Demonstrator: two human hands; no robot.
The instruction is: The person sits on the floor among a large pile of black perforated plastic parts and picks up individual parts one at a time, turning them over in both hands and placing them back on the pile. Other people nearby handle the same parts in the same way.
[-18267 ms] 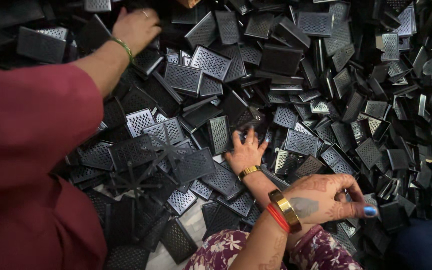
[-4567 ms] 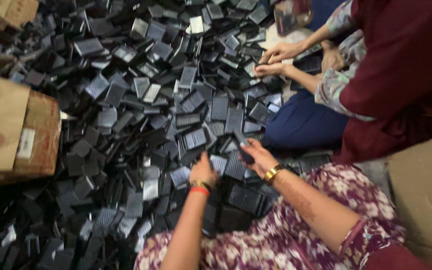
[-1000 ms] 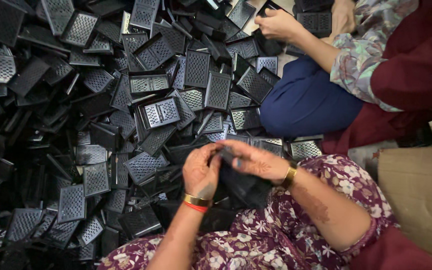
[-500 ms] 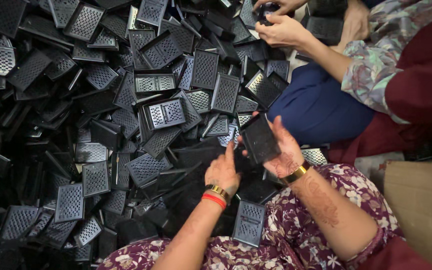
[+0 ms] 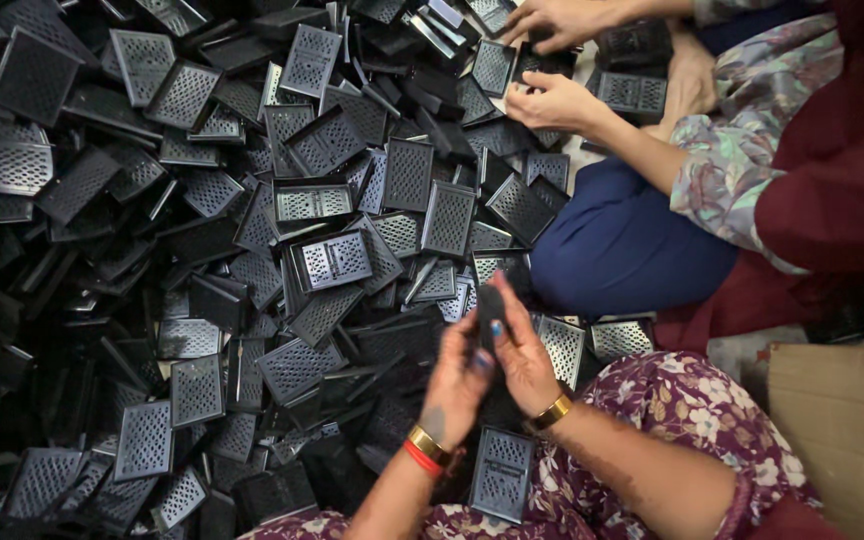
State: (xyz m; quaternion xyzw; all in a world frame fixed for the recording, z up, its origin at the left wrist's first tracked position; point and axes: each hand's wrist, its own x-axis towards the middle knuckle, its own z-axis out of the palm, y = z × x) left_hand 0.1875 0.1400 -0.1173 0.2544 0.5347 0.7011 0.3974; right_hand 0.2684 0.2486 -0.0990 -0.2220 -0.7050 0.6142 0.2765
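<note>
— Both hands have closed together since half a second ago?
— Yes: left hand (image 5: 457, 385) and right hand (image 5: 522, 355), fingers wrapped on one black perforated piece (image 5: 490, 312) (edge-on), above the pile (image 5: 252, 250); a co-worker's hands (image 5: 552, 100) beyond.

Floor almost fully buried under a heap of black perforated plastic panels (image 5: 202, 250), spreading left to far edge. Pale bare floor (image 5: 577, 150) shows only in a small gap far right, w/ a brown cardboard box (image 5: 842, 420) at near right. Light is even & soft, no hard shadows; no walls or windows in view.
</note>
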